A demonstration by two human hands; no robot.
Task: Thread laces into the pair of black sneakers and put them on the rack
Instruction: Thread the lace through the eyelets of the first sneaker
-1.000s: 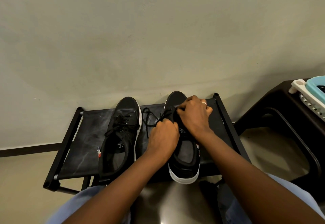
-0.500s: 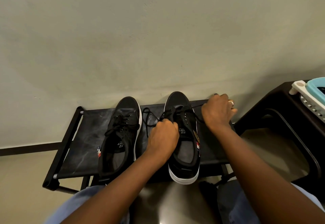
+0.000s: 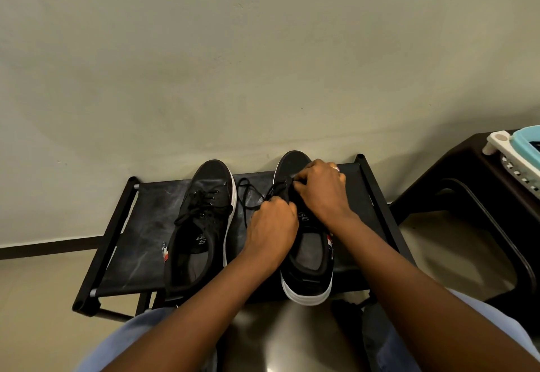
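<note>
Both shoes sit side by side on the rack (image 3: pixel 122 243), toes at its back edge by the wall and heels at its front edge.

The left shoe (image 3: pixel 201 225) looks done. Its lace crosses through the holes, and the ends lie loose on top.

The right shoe (image 3: pixel 306 249) is the one you are working on. Your left hand (image 3: pixel 271 225) is curled tight and seems to pinch the lace (image 3: pixel 248 193) at the shoe's left side. A loop of that lace lies on the rack between the two shoes. Your right hand (image 3: pixel 321 187) is bent over the top of the shoe, with its fingers closed at the lace holes. I cannot tell just what they hold.

I think you are more than halfway. You need to finish lacing this shoe, then set the pair straight on the rack.
</note>
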